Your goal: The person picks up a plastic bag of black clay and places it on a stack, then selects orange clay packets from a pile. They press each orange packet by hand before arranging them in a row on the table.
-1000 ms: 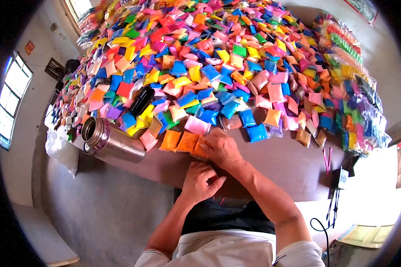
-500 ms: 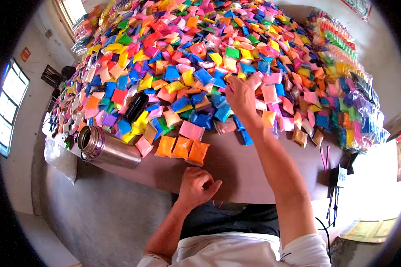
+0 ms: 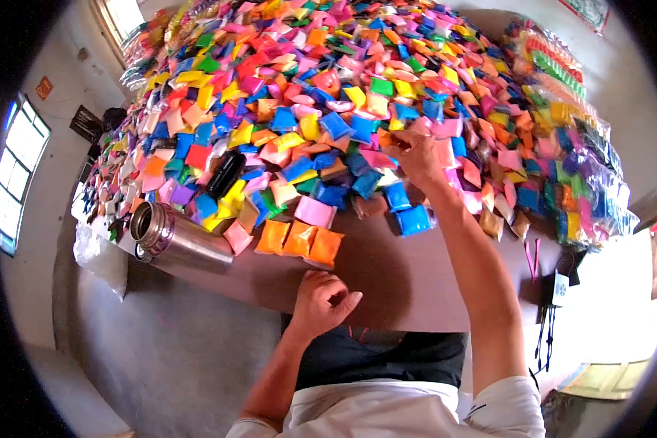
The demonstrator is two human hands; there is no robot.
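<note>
My right hand [image 3: 418, 155] is in the front of a large heap of small colored plastic packets [image 3: 335, 124]. Its fingers are bent and close together, and whatever is between them is hidden. A bright pink packet [image 3: 378, 160] lies just left of the fingertips. Below that hand, two blue packets [image 3: 414, 220] rest at the heap's front edge. My left hand [image 3: 325, 301] is loosely curled with the thumb sticking out, and nothing shows in it. It rests at the table's front edge, just below a row of three orange packets [image 3: 299, 240] lying side by side.
An open steel thermos [image 3: 186, 239] lies tilted at the left, with a black cylindrical object [image 3: 226, 175] on the packets behind it. Bundled bags of packets [image 3: 591, 182] are stacked at the right. A small white device [image 3: 559, 290] with cables hangs at the table's right edge.
My right hand has moved a little to the right. The blue packets beneath it have shifted and show more fully, and a pink packet has come into sight. My left hand has hardly moved.
</note>
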